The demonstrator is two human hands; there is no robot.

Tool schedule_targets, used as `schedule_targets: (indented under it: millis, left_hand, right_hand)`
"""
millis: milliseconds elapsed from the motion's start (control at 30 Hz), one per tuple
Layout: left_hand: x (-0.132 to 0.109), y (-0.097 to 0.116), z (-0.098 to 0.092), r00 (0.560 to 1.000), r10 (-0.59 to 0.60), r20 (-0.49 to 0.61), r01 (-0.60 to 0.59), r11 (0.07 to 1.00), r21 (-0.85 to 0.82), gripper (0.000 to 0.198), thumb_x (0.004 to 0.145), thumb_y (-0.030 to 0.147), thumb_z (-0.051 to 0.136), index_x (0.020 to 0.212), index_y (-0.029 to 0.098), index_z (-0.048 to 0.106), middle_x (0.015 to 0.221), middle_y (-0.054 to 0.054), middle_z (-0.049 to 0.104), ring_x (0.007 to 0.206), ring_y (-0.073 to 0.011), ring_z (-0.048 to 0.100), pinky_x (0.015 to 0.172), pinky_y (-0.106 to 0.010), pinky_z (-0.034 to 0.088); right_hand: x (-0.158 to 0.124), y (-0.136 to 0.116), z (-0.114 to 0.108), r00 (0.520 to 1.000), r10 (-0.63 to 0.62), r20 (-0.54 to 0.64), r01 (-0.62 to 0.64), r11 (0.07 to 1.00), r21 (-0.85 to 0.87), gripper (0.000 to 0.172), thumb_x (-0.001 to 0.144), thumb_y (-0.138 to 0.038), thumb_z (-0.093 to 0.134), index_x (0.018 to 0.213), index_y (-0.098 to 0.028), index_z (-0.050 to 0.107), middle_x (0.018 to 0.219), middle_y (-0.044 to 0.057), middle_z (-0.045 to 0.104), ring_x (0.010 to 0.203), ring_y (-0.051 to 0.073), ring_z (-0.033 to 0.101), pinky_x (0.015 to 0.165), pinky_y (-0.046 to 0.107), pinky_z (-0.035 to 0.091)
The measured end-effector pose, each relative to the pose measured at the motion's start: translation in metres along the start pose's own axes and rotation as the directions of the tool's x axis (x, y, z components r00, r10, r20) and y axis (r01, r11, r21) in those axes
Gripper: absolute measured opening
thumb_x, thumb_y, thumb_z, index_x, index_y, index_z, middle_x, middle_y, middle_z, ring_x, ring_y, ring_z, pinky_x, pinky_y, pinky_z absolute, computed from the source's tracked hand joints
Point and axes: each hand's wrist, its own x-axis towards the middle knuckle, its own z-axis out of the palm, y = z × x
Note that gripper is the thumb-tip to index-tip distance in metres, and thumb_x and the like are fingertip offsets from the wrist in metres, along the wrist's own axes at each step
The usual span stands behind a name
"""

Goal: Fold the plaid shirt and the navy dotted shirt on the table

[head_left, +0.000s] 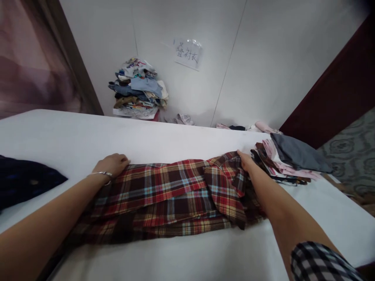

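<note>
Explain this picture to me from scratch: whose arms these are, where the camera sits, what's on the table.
There is no machine here. The bare arms belong to a person wearing the camera on their head, so you look forward and down as they do. The left hand and right hand grip the far edge of a plaid shirt, one near each end. It lies across a white table. To the right sits a stack of folded clothes; at far left lies a dark garment. A handwritten sign hangs on the wall.
</note>
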Motion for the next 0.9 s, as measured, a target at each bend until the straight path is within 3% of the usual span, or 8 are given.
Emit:
schedule_targets:
  millis: [67, 200, 300, 400, 500, 600, 700, 900]
  left_hand:
    - [-0.010, 0.006, -0.001, 0.997, 0.056, -0.050, -0.059, 0.995, -0.075, 0.046, 0.086, 0.048, 0.033, 0.100, 0.017, 0.064, 0.113, -0.009, 0.064, 0.101, -0.0216, 0.057, 0.089, -0.031, 0.041]
    - [-0.053, 0.019, -0.011, 0.977, 0.201, -0.065, -0.211, 0.940, -0.266, 0.051, 0.078, 0.062, 0.043, 0.099, 0.021, 0.066, 0.108, -0.005, 0.067, 0.100, -0.0212, 0.059, 0.091, -0.030, 0.043]
    - [-0.089, 0.025, -0.011, 0.949, 0.314, -0.007, -0.308, 0.925, -0.224, 0.061, 0.070, 0.062, 0.057, 0.117, 0.023, 0.060, 0.122, -0.006, 0.062, 0.111, -0.0238, 0.056, 0.097, -0.033, 0.041]
    - [-0.115, 0.025, -0.002, 0.931, 0.363, 0.027, -0.360, 0.930, -0.078, 0.065, 0.067, 0.051, 0.066, 0.124, 0.022, 0.056, 0.135, -0.009, 0.052, 0.122, -0.0273, 0.049, 0.103, -0.039, 0.037]
    - [-0.129, 0.023, 0.003, 0.939, 0.343, 0.031, -0.342, 0.939, -0.013, 0.049, 0.073, 0.040, 0.062, 0.119, 0.024, 0.059, 0.134, -0.008, 0.053, 0.123, -0.0261, 0.048, 0.102, -0.040, 0.038]
    - [-0.140, 0.022, 0.001, 0.924, 0.377, 0.067, -0.372, 0.925, -0.077, 0.050, 0.074, 0.043, 0.062, 0.120, 0.024, 0.057, 0.132, -0.007, 0.055, 0.121, -0.0234, 0.050, 0.100, -0.035, 0.041]
    - [-0.149, 0.027, -0.002, 0.924, 0.379, 0.058, -0.376, 0.925, -0.051, 0.050, 0.074, 0.043, 0.062, 0.121, 0.024, 0.056, 0.134, -0.007, 0.053, 0.121, -0.0240, 0.050, 0.099, -0.037, 0.041]
    - [-0.156, 0.044, 0.009, 0.917, 0.399, -0.027, -0.390, 0.908, 0.155, 0.034, 0.079, 0.019, 0.049, 0.110, 0.022, 0.061, 0.116, -0.008, 0.063, 0.106, -0.0245, 0.057, 0.087, -0.039, 0.044]
  right_hand:
    - [-0.010, 0.002, -0.002, 0.998, 0.038, 0.055, -0.042, 0.996, 0.077, 0.023, 0.085, -0.027, 0.059, 0.105, -0.016, 0.062, 0.089, 0.007, 0.070, 0.076, 0.019, 0.068, 0.067, 0.033, 0.058]
    - [-0.023, 0.000, -0.016, 0.999, 0.031, 0.036, -0.039, 0.972, 0.233, 0.054, 0.074, -0.008, 0.063, 0.125, -0.023, 0.051, 0.082, 0.001, 0.071, 0.069, 0.016, 0.069, 0.064, 0.028, 0.059]
    - [-0.029, 0.002, -0.029, 0.996, 0.061, -0.070, -0.029, 0.920, 0.390, 0.059, 0.074, -0.004, 0.060, 0.128, -0.027, 0.049, 0.077, -0.002, 0.070, 0.063, 0.013, 0.068, 0.060, 0.022, 0.058]
    - [-0.038, 0.010, -0.033, 0.990, 0.138, -0.038, -0.117, 0.932, 0.343, 0.057, 0.075, -0.009, 0.063, 0.128, -0.025, 0.050, 0.082, 0.003, 0.071, 0.055, 0.015, 0.066, 0.049, 0.024, 0.057]
    - [-0.051, 0.016, -0.033, 0.986, 0.167, 0.026, -0.168, 0.964, 0.207, 0.066, 0.073, -0.017, 0.070, 0.133, -0.025, 0.046, 0.101, 0.009, 0.070, 0.057, 0.017, 0.067, 0.045, 0.027, 0.056]
    - [-0.059, 0.018, -0.034, 0.992, 0.117, 0.056, -0.126, 0.973, 0.194, 0.076, 0.068, -0.009, 0.071, 0.136, -0.028, 0.043, 0.113, 0.009, 0.066, 0.063, 0.016, 0.068, 0.049, 0.025, 0.057]
    - [-0.061, 0.014, -0.041, 0.996, 0.076, 0.049, -0.087, 0.956, 0.282, 0.071, 0.069, 0.000, 0.062, 0.132, -0.031, 0.049, 0.114, 0.010, 0.065, 0.063, 0.013, 0.067, 0.051, 0.021, 0.056]
    - [-0.070, 0.007, -0.050, 0.993, 0.087, 0.084, -0.114, 0.902, 0.416, 0.056, 0.073, -0.002, 0.058, 0.121, -0.031, 0.057, 0.110, 0.010, 0.068, 0.066, 0.014, 0.068, 0.054, 0.021, 0.055]
